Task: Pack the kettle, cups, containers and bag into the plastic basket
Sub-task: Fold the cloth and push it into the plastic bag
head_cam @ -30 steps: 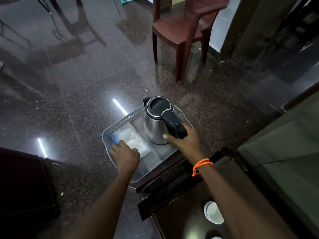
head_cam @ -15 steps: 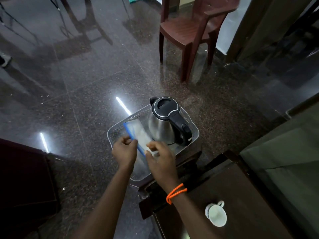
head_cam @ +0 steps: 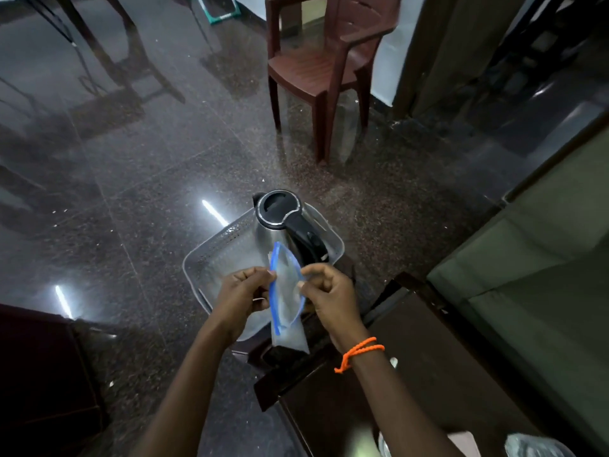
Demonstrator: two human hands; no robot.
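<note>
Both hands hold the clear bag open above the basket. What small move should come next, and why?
Probably lower the bag flat into the free left part of the basket. The left hand and right hand pinch its blue-edged mouth above the basket, and the kettle already stands in the right part, so only that space shows room.

A steel kettle with a black lid and handle stood upright in the far right part of the pale perforated basket, its handle turned toward the person. A clear bag with a blue zip edge was held up over the basket's near side, its mouth pulled open, pinched by the left hand and the right hand on either side.
</note>
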